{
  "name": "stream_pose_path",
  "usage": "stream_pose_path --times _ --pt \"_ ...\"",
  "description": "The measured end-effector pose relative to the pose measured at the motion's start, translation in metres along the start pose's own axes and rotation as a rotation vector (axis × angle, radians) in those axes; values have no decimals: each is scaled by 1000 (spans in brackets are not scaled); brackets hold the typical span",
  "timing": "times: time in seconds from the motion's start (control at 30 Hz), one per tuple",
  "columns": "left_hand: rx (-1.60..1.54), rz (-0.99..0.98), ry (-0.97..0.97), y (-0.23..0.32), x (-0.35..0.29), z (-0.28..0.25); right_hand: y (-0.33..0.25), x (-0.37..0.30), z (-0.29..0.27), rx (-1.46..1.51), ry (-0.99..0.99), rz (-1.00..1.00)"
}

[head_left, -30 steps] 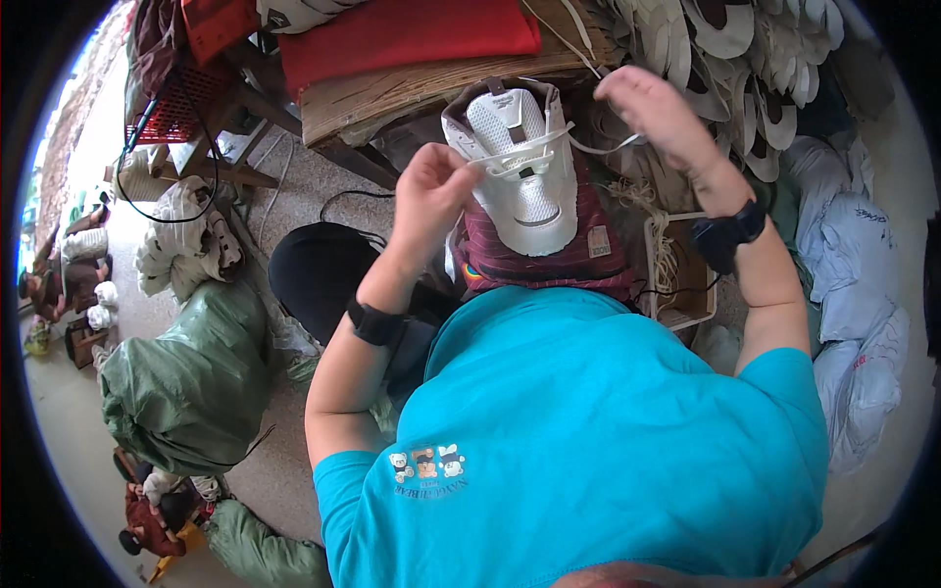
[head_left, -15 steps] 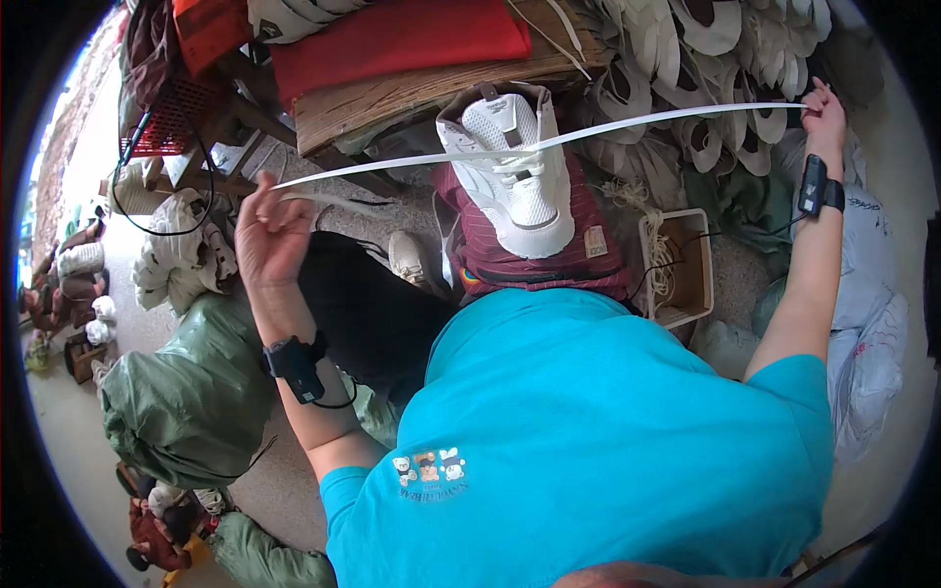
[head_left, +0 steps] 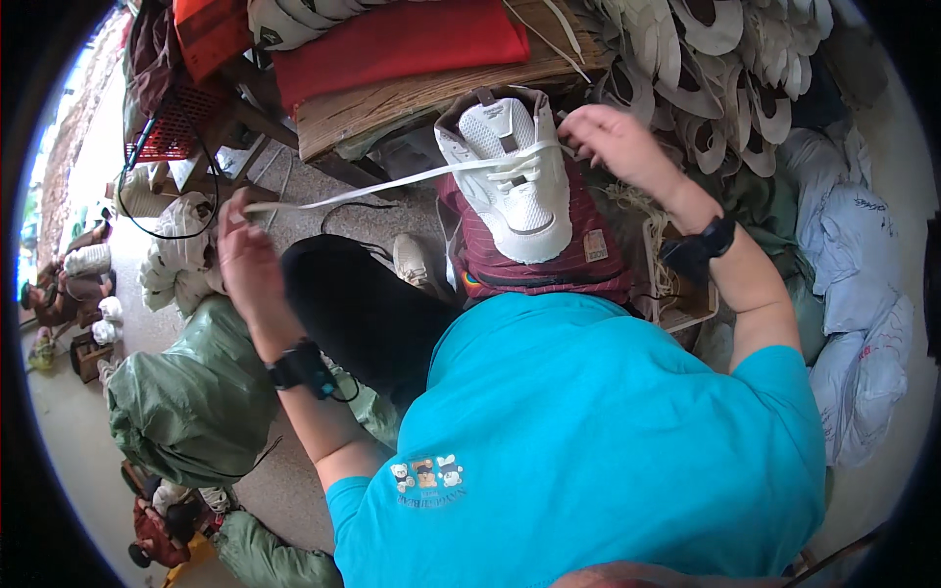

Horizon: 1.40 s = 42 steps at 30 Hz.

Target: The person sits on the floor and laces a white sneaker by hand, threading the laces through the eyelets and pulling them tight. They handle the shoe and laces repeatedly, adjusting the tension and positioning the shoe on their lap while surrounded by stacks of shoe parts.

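Observation:
A white shoe upper point(head_left: 529, 211) with a tan-lined collar rests toe toward me on a maroon striped cloth point(head_left: 598, 274) over my lap. A flat white shoelace point(head_left: 392, 184) crosses its throat at the eyelets and runs out to the left. My left hand point(head_left: 249, 257) pinches that far end, holding the length nearly taut. Beside the collar's right edge is my right hand point(head_left: 627, 152), its fingers curled where the lace leaves the upper. The lace's right part is mostly hidden by those fingers.
Ahead stands a wooden bench point(head_left: 412, 98) with red cloth point(head_left: 402, 54). Many pale shoe pieces point(head_left: 730, 88) hang at the upper right. A box of laces point(head_left: 686, 309) sits under my right forearm. Green sacks point(head_left: 196, 392) lie left, white sacks point(head_left: 853, 265) right. Other people work at far left.
My right hand has swept in from the far right to the shoe's right side. The left hand has moved slightly left and down, and the lace now slants down toward it.

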<state>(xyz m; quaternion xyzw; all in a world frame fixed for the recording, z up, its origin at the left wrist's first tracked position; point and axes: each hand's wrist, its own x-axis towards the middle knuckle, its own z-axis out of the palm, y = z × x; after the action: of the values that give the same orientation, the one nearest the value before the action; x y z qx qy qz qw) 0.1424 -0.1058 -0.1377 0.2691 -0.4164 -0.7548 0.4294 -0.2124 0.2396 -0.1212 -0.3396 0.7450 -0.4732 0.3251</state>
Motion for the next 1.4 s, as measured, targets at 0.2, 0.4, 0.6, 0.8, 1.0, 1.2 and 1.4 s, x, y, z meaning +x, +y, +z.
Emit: stream_pose_path --times 0.2,0.4,0.6,0.8,1.0,1.2,1.4 --pt "461 -72 -270 -68 -60 100 -4 -1 12 -99 -200 2" --pt "908 575 -408 -115 -62 143 -17 10 8 -271 -200 -38" --pt "458 -17 -425 -131 -77 159 -38 3 29 -1024 74 -733" --pt "495 -257 -414 -122 -89 163 -52 2 30 -1055 139 -783" --pt "480 -220 -428 -136 -88 154 -58 5 31 -985 -35 -840" --pt "554 -303 -438 -124 -81 156 -51 3 38 -922 -47 -703" --pt "731 -153 -484 -128 -72 159 -39 -5 19 111 -468 349"
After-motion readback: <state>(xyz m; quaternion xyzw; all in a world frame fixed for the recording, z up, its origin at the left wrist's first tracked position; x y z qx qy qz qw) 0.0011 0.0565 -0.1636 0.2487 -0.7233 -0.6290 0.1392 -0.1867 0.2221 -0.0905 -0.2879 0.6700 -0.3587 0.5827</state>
